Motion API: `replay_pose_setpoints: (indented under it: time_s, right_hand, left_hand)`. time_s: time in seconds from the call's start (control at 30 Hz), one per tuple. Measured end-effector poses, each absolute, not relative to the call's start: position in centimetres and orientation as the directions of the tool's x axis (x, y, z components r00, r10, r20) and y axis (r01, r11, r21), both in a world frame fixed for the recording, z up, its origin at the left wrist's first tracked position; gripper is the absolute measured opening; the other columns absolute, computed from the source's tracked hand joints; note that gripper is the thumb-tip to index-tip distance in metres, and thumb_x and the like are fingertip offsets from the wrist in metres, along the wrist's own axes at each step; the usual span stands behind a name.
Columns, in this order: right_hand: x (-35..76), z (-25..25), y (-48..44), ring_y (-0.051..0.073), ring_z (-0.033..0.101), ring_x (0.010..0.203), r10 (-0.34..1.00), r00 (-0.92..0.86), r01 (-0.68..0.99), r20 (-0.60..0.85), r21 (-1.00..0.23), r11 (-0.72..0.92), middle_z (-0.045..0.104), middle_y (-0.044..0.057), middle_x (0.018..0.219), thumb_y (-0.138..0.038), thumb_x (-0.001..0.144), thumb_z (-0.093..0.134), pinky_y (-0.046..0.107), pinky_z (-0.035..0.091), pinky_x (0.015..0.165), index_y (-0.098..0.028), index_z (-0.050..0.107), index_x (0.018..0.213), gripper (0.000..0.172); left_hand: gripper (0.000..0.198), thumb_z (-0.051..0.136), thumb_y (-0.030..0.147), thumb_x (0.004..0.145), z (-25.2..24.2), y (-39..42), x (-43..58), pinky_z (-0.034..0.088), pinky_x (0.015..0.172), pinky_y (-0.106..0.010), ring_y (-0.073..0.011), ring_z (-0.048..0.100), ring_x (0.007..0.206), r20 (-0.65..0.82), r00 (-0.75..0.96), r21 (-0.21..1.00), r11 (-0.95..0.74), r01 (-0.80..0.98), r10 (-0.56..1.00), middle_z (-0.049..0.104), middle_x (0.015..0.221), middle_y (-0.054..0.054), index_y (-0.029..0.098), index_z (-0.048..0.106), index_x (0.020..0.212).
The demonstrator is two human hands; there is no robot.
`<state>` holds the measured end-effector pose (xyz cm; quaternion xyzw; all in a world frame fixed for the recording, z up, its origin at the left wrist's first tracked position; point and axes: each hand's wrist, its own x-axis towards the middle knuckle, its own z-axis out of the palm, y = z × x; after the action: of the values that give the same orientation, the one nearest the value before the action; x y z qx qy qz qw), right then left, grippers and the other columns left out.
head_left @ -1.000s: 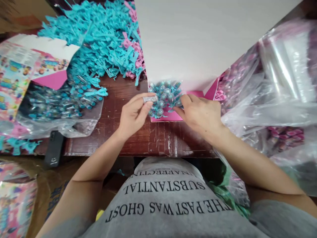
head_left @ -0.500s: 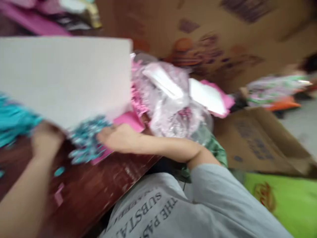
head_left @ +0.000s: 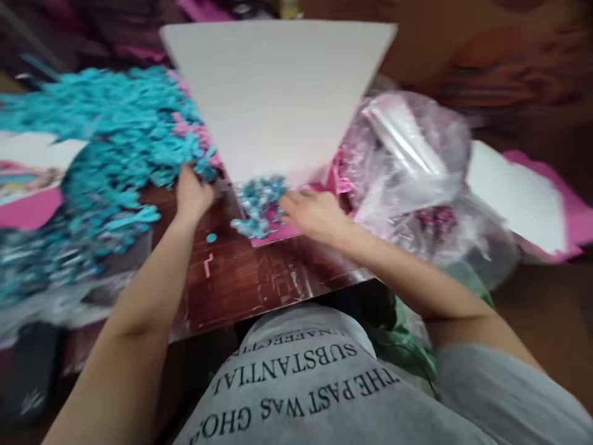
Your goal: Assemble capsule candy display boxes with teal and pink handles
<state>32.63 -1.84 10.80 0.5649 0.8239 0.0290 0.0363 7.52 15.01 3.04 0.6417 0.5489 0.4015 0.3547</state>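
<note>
My left hand (head_left: 194, 194) is at the right edge of a big heap of teal bow-like pieces (head_left: 115, 123), its fingers closed on a few at the fingertips. My right hand (head_left: 315, 213), fingers stretched out, lies against a small cluster of teal and silvery beads (head_left: 259, 204). That cluster rests on the pink bottom edge (head_left: 278, 235) of a card whose large white panel (head_left: 282, 93) stands upright behind it. Blur hides the fine detail of both hands' fingertips.
Clear plastic bags (head_left: 412, 154) with pink pieces sit right of the panel, beside a white-and-pink card (head_left: 514, 191). More teal beads (head_left: 50, 259) lie at left, near a black phone-like object (head_left: 34, 371). A teal dot (head_left: 212, 237) lies on the dark red table (head_left: 241, 278).
The view has swung left, showing more of the teal heap. My right hand remains at the bead cluster, and my left hand remains by the teal heap's edge.
</note>
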Motion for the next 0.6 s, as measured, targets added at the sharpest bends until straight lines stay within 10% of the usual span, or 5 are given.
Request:
replay_pose_setpoints:
  time_s: [0.2, 0.6]
  right_hand:
    - [34.2, 8.9, -2.9, 0.029, 0.071, 0.098, 0.953, -0.302, 0.947, -0.005, 0.114, 0.301, 0.078, 0.013, 0.116, -0.049, 0.112, 0.044, 0.031, 0.032, 0.063, -0.018, 0.069, 0.123, 0.041]
    - [32.2, 6.5, -2.7, 0.020, 0.069, 0.082, 0.962, -0.240, 0.970, 0.134, 0.001, 0.242, 0.074, 0.012, 0.129, -0.048, 0.113, 0.045, 0.030, 0.034, 0.049, -0.021, 0.075, 0.116, 0.041]
  left_hand:
    - [0.034, 0.072, 0.011, 0.080, 2.4, 10.2, 1.4, 0.032, 0.038, -0.017, -0.0071, 0.051, 0.051, -0.011, -0.145, 0.991, 0.030, 0.130, 0.989, 0.067, 0.094, 0.000, 0.025, 0.064, 0.110]
    - [0.029, 0.089, 0.042, 0.083, 3.2, 0.8, 1.1, 0.022, 0.035, -0.017, -0.0033, 0.043, 0.045, -0.187, -0.052, 0.978, 0.181, -0.108, 0.981, 0.072, 0.086, -0.001, 0.023, 0.077, 0.101]
